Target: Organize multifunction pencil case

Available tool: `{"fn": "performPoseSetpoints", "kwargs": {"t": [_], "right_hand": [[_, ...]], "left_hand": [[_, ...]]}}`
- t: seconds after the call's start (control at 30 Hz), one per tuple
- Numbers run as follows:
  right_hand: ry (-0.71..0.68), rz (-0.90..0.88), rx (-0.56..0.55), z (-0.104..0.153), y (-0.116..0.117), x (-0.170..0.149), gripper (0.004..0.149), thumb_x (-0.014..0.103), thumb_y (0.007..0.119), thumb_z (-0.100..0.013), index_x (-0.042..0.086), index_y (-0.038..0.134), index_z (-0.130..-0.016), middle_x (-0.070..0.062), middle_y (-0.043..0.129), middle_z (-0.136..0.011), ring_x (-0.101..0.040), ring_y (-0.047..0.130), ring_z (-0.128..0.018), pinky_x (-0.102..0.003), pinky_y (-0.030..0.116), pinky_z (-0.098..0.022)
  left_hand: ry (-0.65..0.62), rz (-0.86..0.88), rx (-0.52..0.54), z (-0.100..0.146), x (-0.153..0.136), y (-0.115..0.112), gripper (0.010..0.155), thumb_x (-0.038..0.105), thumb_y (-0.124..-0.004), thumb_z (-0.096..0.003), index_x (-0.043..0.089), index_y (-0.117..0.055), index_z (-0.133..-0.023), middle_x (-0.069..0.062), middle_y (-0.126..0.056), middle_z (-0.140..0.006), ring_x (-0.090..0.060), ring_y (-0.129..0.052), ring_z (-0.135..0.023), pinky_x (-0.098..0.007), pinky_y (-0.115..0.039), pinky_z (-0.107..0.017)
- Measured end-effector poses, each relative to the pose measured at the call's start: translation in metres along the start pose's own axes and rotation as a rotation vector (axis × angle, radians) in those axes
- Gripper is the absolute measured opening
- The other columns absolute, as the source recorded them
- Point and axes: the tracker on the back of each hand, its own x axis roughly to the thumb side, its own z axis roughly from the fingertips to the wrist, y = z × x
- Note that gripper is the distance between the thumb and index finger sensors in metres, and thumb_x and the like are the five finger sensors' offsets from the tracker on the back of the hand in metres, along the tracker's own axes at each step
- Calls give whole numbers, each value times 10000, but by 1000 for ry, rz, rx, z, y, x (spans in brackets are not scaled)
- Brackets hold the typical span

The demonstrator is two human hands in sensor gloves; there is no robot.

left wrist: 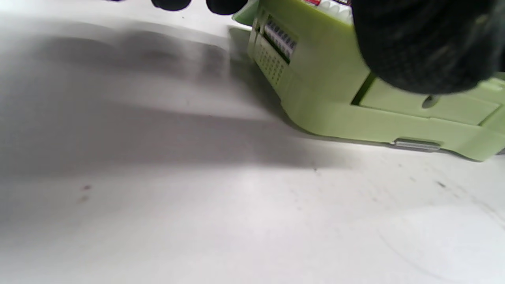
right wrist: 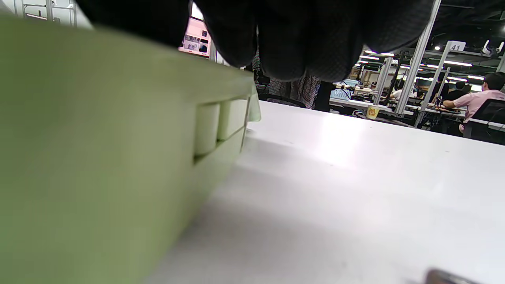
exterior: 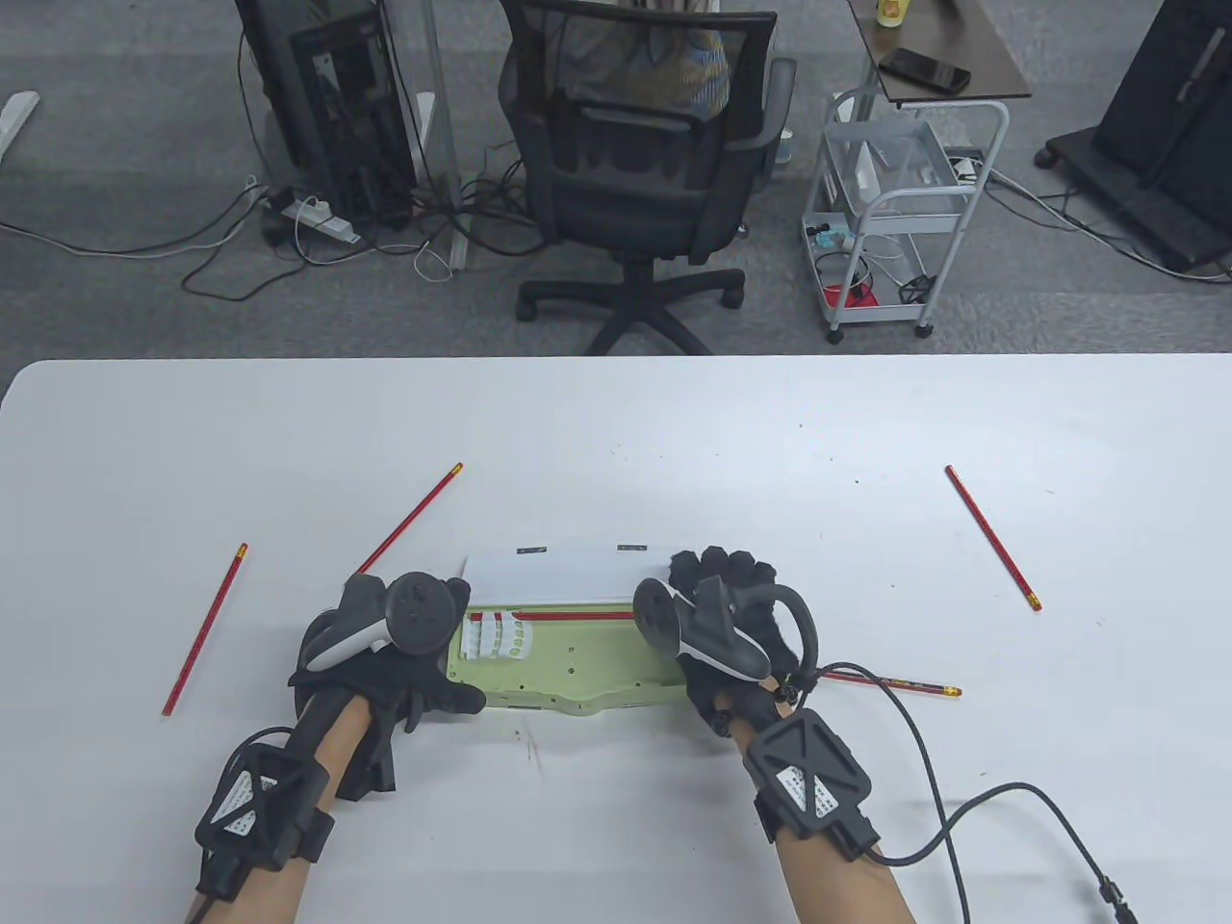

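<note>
A light green pencil case lies open at the table's front middle, its white lid raised at the back. One red pencil lies inside along the back wall, beside white slots at the left end. My left hand holds the case's left end, the thumb over its top. My right hand curls over the right end, fingers on the upper edge. More red pencils lie loose: far left, left of the lid, far right, and behind my right wrist.
A black cable runs from my right wrist across the table's front right. Beyond the table's far edge stand an office chair and a white wheeled cart. White tabletop stretches behind the case.
</note>
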Motion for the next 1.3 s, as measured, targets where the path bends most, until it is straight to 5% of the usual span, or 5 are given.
{"fn": "performPoseSetpoints", "kwargs": {"t": [0.33,0.63,0.93,1.3], "right_hand": [[19,-84,-26,12,-18,-29,669,453,702,-532,61,607,-1065,-300,636,-1052,-564,708,-933,-682,625,-684],[74,-80,17,56,-38,-105,629,432,719,-530,79,645,-1046,-284,657,-1046,-553,723,-929,-679,622,-686],[114,-24,151,90,-6,-155,595,416,756,-512,89,694,-1005,-246,720,-1009,-510,779,-900,-641,666,-681],[149,70,260,98,34,-179,541,342,840,-485,119,734,-966,-199,772,-974,-460,821,-879,-606,694,-683]], "left_hand": [[0,-4,-2,0,0,0,1157,616,-842,-279,174,-198,-1133,-165,-320,-1238,-510,-378,-1120,-748,-430,-718],[3,-6,-2,0,0,1,1158,616,-842,-280,175,-198,-1134,-164,-323,-1239,-511,-378,-1121,-749,-430,-717],[5,-8,-2,0,0,1,1157,618,-841,-280,174,-199,-1134,-162,-323,-1240,-511,-379,-1120,-748,-430,-717],[5,-7,-3,0,0,1,1157,618,-841,-281,176,-198,-1134,-163,-324,-1239,-511,-377,-1120,-748,-429,-718]]}}
